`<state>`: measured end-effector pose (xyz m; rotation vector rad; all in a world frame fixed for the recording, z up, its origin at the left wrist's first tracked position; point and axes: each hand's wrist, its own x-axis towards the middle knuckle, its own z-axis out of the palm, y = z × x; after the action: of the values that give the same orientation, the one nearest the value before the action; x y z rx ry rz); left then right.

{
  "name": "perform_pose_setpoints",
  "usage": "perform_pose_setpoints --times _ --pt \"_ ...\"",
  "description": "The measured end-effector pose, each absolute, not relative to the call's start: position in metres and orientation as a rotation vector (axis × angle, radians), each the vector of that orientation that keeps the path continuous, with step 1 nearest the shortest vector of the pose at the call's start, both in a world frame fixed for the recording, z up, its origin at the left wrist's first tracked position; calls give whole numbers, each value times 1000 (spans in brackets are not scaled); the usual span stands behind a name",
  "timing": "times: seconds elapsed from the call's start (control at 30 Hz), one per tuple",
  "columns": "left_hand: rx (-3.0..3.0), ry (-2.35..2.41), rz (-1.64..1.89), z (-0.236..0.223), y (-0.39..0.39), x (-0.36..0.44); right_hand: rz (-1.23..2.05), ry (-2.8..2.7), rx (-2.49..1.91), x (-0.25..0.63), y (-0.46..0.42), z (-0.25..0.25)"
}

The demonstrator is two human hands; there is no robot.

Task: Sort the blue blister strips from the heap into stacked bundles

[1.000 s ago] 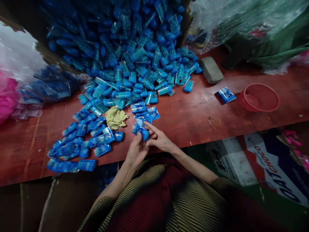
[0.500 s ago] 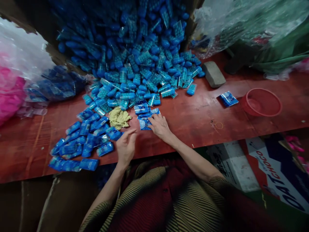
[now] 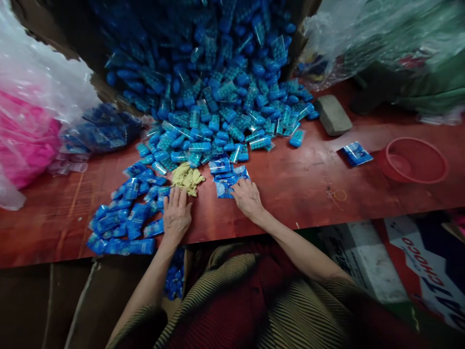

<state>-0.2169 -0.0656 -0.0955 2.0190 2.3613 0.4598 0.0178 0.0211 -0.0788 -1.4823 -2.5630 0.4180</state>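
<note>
My left hand lies flat, palm down and fingers extended, at the right edge of a pile of filled blue packets. Just beyond its fingertips is a crumpled pale yellow cloth or glove. My right hand rests with bent, slightly parted fingers on the near right edge of some flat blue printed wrappers; no wrapper is lifted. Behind both hands spreads a large heap of small clear tubes with blue ends and blue beads inside.
A torn cardboard box spills the tubes onto the red tabletop. To the right are a grey block, another stack of blue wrappers and a red basket. Plastic bags flank the box. Printed cartons stand below the table.
My left hand has moved left and flattened from a raised, curled pose onto the packets' edge. The right hand stays at the wrappers. The view has shifted slightly.
</note>
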Motion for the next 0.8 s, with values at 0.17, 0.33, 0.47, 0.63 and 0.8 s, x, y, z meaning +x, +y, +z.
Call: perform_pose_setpoints --times 0.17,0.33,0.47,0.63,0.8 --pt "1852 2552 589 -86 -70 -226 453 -2522 -1496 21 26 -80" --pt "1602 2139 1043 -81 -63 -158 484 -2512 -1509 20 28 -81" --pt "981 1840 1271 -81 -45 -111 469 -2466 -1511 19 31 -82" --pt "726 1739 1335 -78 -35 -105 525 -2466 -1463 21 37 -73" --pt "689 1722 1333 -71 -35 -110 433 -2596 -1381 17 32 -74"
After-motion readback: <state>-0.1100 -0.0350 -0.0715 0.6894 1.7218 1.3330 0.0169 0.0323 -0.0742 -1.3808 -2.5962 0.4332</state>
